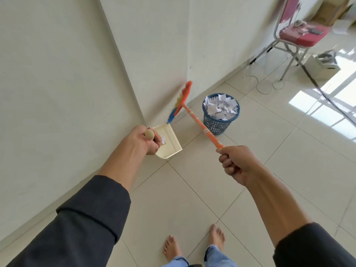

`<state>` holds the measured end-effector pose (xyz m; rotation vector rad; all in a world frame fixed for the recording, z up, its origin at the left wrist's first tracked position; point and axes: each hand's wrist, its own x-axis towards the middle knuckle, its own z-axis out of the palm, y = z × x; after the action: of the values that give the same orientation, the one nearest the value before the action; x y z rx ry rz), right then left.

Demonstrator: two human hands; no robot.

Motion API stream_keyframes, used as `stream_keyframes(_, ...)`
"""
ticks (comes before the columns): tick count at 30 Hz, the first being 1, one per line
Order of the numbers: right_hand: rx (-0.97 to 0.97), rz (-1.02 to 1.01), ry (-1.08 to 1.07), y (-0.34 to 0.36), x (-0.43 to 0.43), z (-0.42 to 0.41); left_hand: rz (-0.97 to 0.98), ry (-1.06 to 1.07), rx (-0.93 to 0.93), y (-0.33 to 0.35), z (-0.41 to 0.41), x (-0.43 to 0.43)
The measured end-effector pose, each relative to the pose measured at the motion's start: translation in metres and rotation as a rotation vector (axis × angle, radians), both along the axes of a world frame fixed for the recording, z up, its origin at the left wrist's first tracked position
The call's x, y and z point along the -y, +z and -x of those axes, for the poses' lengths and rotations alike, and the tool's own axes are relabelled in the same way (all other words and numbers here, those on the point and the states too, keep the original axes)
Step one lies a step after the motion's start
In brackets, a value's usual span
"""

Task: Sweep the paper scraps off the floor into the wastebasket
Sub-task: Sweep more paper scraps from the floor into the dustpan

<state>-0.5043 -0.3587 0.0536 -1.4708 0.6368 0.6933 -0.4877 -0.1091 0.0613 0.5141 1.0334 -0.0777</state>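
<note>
My left hand (143, 140) grips the top of the handle of a cream dustpan (170, 140), which hangs close to the wall and holds a small white paper scrap (163, 140). My right hand (234, 163) grips the orange stick of a broom (202, 125). The broom's orange head with coloured bristles (180, 102) is lifted off the floor, blurred, near the wall above the dustpan. A blue wastebasket (220, 119) stands on the tiled floor just right of the broom, heaped with white paper scraps (220, 106).
White walls meet in a corner behind the dustpan. A red chair with metal legs (294, 36) stands at the back right, with a white box (323, 64), a thin white cable (260, 85) and a dark cable on the floor nearby. My bare feet (192, 243) are on the tiles below.
</note>
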Motion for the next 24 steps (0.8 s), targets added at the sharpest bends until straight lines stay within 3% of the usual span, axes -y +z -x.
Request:
stream_keyframes(6, 0.125, -0.145, -0.129, 0.045, 0.051, -0.044, -0.178, -0.17, -0.011, 0.057, -0.028, 0.047)
stream_keyframes(13, 0.284, 0.044, -0.149, 0.085, 0.12, -0.094, -0.509, -0.549, -0.005, 0.078, -0.065, 0.109)
stream_keyframes(24, 0.206, 0.131, -0.188, 0.069, 0.196, -0.164, -0.996, -0.828, -0.031, 0.052, -0.14, 0.235)
